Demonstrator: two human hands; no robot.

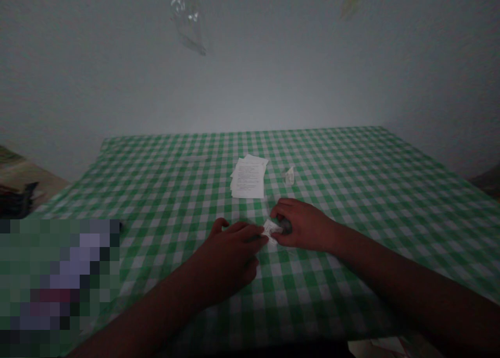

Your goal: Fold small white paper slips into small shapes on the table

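A small crumpled piece of printed paper [271,229] lies on the checked cloth between my hands. My left hand [232,254] reaches in from the left, its fingers stretched out and the fingertips touching the paper's left edge. My right hand [302,223] is curled around a dark grey rounded object [286,225], perhaps a stone; its kind is hard to make out in the dim light. The right thumb rests at the paper's right side. Beyond the hands is a stack of printed sheets [249,180], slightly fanned. To its right sits another crumpled paper piece [289,175].
A green and white checked cloth [164,191] covers the table, which meets a pale wall [250,87]. A clear plastic piece [189,22] hangs on that wall. Something faint and see-through [194,158] lies at the far left. The lower left corner is blurred by blocks.
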